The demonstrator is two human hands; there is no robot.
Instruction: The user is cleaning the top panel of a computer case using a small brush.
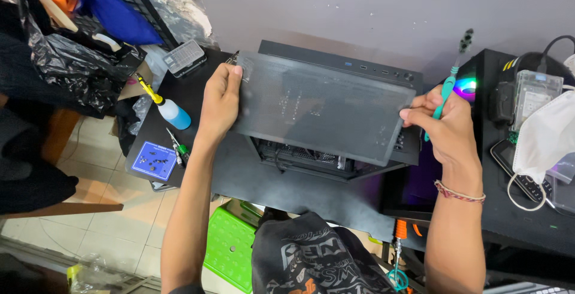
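Mesh panel (320, 108) gripped by left hand (220, 99) and right hand (446, 127), above computer case (335, 63)

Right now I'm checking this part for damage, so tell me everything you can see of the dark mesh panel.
The mesh panel is a thin, flat, dark grey rectangle of fine perforated material, seemingly intact. It is held tilted above the black computer case. The left hand grips its far left corner; the right hand, also holding a teal brush, touches its right edge.
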